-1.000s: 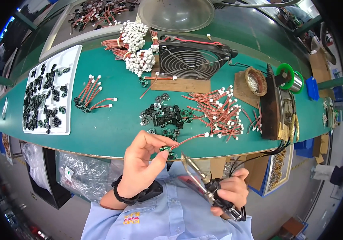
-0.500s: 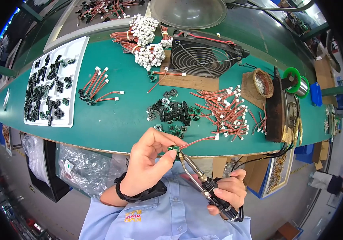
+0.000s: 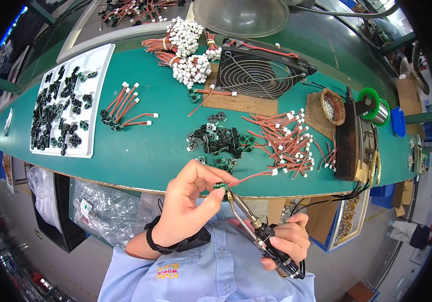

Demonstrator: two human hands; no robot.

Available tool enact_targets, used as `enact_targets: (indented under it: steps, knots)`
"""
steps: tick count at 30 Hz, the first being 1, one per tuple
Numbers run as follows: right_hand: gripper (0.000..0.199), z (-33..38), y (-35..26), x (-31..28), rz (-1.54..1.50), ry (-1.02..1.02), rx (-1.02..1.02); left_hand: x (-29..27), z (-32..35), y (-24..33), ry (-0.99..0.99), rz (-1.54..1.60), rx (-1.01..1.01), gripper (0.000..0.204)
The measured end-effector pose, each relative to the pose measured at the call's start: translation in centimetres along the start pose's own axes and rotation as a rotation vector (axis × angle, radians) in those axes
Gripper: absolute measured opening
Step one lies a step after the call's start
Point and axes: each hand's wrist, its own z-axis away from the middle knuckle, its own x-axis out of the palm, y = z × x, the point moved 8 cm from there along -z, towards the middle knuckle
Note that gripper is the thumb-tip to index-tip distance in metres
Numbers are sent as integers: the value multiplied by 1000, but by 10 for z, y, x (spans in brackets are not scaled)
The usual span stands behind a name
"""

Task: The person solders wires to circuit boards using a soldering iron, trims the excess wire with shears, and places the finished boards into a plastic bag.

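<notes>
Green workbench [image 3: 150, 151], left hand [image 3: 188, 209] pinching small board [image 3: 220, 186], right hand [image 3: 287, 243] gripping soldering iron [image 3: 246, 213]

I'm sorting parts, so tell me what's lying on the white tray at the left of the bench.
The white tray holds many small black parts, scattered loosely over most of it. Whatever lies beneath those parts is covered.

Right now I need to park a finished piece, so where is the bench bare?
Bare mat lies between the white tray and the black parts pile, below the small wire bundle. Crowded right of that: loose red wires, fan, soldering stand.
</notes>
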Motion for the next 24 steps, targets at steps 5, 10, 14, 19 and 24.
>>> enact_targets:
  steps: [5, 10, 14, 19, 24]
  knots:
    - [39, 0, -1, 1, 9, -2, -22, -1, 1, 0, 3, -6, 6, 13]
    - [40, -2, -2, -2, 30, -1, -25, -1, 1, 0, 0, -26, 6, 13]
    - [42, 6, 2, -15, 34, 122, -48, 0, 1, 1, -10, -23, 4, 14]
    - [37, 10, 2, -28, 160, 201, -61, 0, 3, 9, -6, 29, -5, 14]
    - [20, 19, 45, -61, 351, 683, 279, 0, 2, -5, -11, 72, -4, 13]
